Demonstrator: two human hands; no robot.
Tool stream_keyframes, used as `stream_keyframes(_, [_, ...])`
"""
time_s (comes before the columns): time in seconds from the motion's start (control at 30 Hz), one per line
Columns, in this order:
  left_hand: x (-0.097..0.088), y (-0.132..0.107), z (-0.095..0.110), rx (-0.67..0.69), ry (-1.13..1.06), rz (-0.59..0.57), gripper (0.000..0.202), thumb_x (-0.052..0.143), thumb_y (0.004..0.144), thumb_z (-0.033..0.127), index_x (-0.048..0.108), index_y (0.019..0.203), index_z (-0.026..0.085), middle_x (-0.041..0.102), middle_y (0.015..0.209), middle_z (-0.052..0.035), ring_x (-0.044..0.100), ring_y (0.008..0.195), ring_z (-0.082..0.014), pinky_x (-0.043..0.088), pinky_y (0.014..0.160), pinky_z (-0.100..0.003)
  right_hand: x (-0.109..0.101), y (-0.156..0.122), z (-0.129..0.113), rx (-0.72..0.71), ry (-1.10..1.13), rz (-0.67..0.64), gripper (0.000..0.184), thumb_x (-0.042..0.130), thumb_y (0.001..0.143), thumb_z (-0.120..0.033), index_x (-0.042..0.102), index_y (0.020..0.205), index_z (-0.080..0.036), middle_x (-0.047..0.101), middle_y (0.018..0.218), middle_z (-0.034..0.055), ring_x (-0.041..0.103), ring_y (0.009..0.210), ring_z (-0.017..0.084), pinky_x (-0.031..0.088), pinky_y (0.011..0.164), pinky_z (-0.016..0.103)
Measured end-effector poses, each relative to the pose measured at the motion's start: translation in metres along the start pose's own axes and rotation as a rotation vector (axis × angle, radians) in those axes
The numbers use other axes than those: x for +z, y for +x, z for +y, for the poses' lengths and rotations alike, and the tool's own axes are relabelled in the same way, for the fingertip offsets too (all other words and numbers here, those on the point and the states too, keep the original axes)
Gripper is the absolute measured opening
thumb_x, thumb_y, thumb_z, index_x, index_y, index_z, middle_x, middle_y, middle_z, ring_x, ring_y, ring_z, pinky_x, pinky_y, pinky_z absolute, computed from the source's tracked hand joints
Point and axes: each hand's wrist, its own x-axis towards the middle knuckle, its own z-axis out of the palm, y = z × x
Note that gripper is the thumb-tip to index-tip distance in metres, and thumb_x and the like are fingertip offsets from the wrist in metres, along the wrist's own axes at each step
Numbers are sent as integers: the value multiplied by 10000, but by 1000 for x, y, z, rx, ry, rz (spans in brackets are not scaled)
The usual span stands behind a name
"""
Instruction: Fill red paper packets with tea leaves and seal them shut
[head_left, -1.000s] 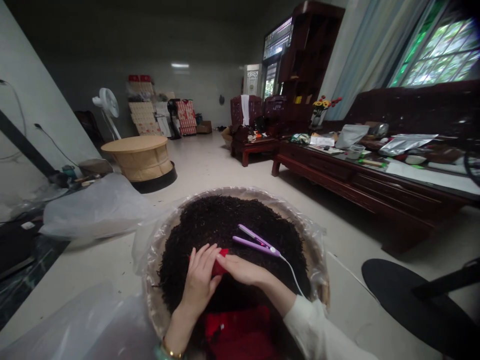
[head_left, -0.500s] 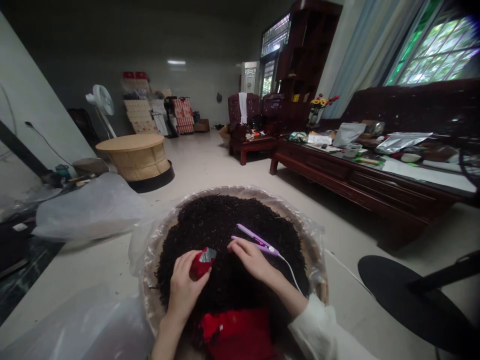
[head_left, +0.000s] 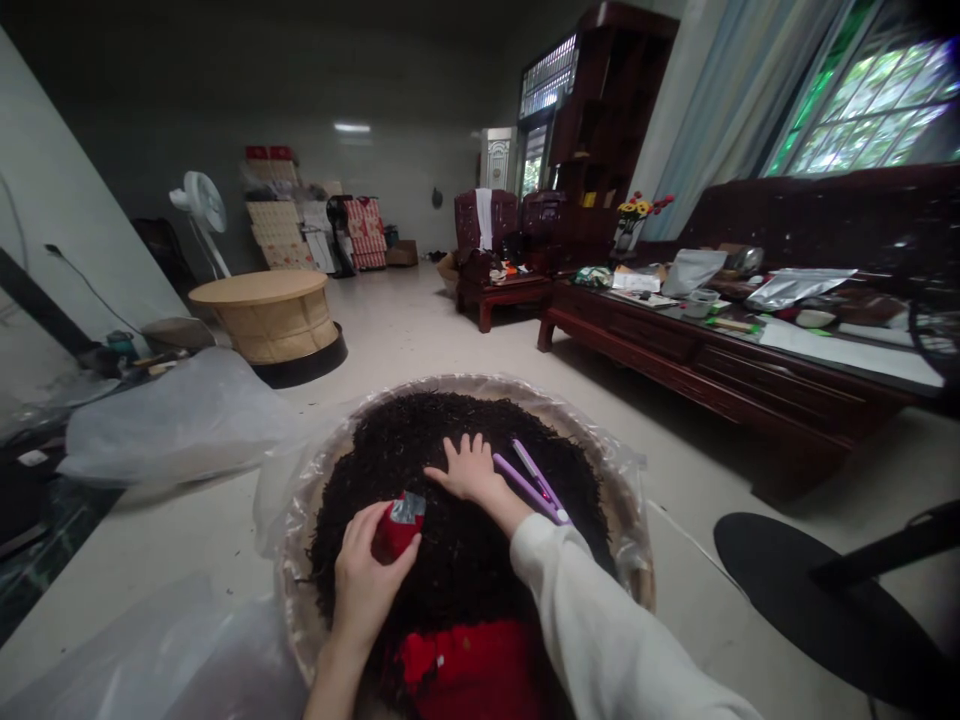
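Dark, loose dried tea leaves [head_left: 450, 550] fill a wide round basket [head_left: 296, 600] lined with clear plastic. My left hand [head_left: 369, 570] grips a small red foil packet [head_left: 397, 528], its silvery end turned up. Over the middle of the leaves, my right hand [head_left: 466, 468] is spread with fingers apart, palm down, touching or just above them. Beside the right wrist lies a purple hair straightener [head_left: 531, 485], its two arms apart. At the near edge sits a red bag [head_left: 472, 670], partly covered by shadow and the right sleeve.
Clear plastic sheets [head_left: 180, 415] lie on the floor to the left. A round wooden-topped stand [head_left: 259, 288] is beyond them. A dark wooden table [head_left: 675, 350] covered with items runs along the right. A black round base [head_left: 795, 580] stands near right.
My right hand has moved forward from near the straightener and its fingers have spread over the leaves. The straightener has turned and shifted right. My left hand still holds the packet.
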Motion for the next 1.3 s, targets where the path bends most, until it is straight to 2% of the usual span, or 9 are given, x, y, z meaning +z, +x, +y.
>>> stream_keyframes(0.17, [-1, 1, 0, -3, -2, 17, 334, 645, 756, 354, 584, 1038, 186, 634, 983, -75, 616, 892, -222, 522, 805, -363, 3, -25, -22, -38, -107, 72, 666, 370, 850, -655, 599, 1174, -120, 516, 1263, 224, 426, 1183, 378, 334, 931, 496])
stream_keyframes(0.27, [0, 2, 0, -13, -14, 19, 341, 645, 752, 359, 589, 1041, 187, 637, 993, -77, 619, 902, -227, 519, 823, -371, 0, -43, -26, -106, -95, 44, 596, 366, 867, -617, 586, 1177, -156, 546, 1200, 198, 483, 1093, 344, 384, 868, 464])
stream_keyframes(0.43, [1, 3, -2, -55, -21, 22, 350, 642, 750, 368, 589, 1046, 189, 632, 1010, -79, 615, 920, -230, 512, 846, -380, 0, -46, -26, -137, -56, -36, 667, 410, 832, -632, 439, 1352, -215, 422, 1373, 196, 391, 1213, 411, 327, 916, 556])
stream_keyframes(0.67, [-3, 4, -13, -95, -29, 35, 368, 643, 748, 377, 577, 1055, 185, 614, 1021, -81, 602, 938, -235, 504, 869, -401, 3, -61, -26, -321, -76, 63, 436, 546, 823, -522, 593, 1122, -207, 565, 1136, 153, 498, 1054, 321, 426, 821, 443])
stream_keyframes(0.8, [-1, 5, -12, -90, -35, 32, 373, 649, 744, 379, 577, 1056, 187, 613, 1016, -78, 602, 925, -231, 511, 852, -396, 3, -63, -20, -290, -78, 60, 517, 572, 788, -580, 579, 1144, -206, 560, 1138, 166, 505, 1039, 333, 430, 821, 464])
stream_keyframes(0.9, [0, 5, -10, -85, -23, 23, 370, 645, 747, 376, 581, 1060, 190, 619, 1017, -78, 604, 930, -236, 512, 846, -395, 5, -61, -14, -372, -42, 56, 420, 632, 789, -467, 593, 1110, -199, 587, 1083, 142, 530, 1000, 310, 456, 777, 416])
stream_keyframes(1.07, [1, 7, -5, -66, -18, 23, 369, 651, 745, 372, 582, 1054, 184, 623, 1017, -78, 607, 932, -234, 511, 848, -387, 9, -42, 1, -344, 502, 124, 148, 667, 755, -215, 636, 898, -198, 636, 899, 36, 585, 846, 190, 453, 764, 307])
stream_keyframes(1.17, [2, 9, -1, -47, -15, 13, 362, 648, 749, 363, 578, 1056, 183, 625, 1015, -78, 606, 934, -233, 510, 845, -383, 11, -27, 8, -130, 1049, 147, 93, 658, 734, -244, 614, 800, -194, 612, 755, -18, 578, 676, 136, 460, 658, 266])
stream_keyframes(1.3, [6, 15, 5, -12, -21, 8, 354, 647, 750, 347, 577, 1057, 185, 630, 1013, -79, 607, 928, -231, 513, 830, -378, 9, -17, 13, 191, 1792, -35, 169, 627, 766, -327, 584, 882, -212, 581, 671, -37, 554, 508, 116, 386, 438, 206])
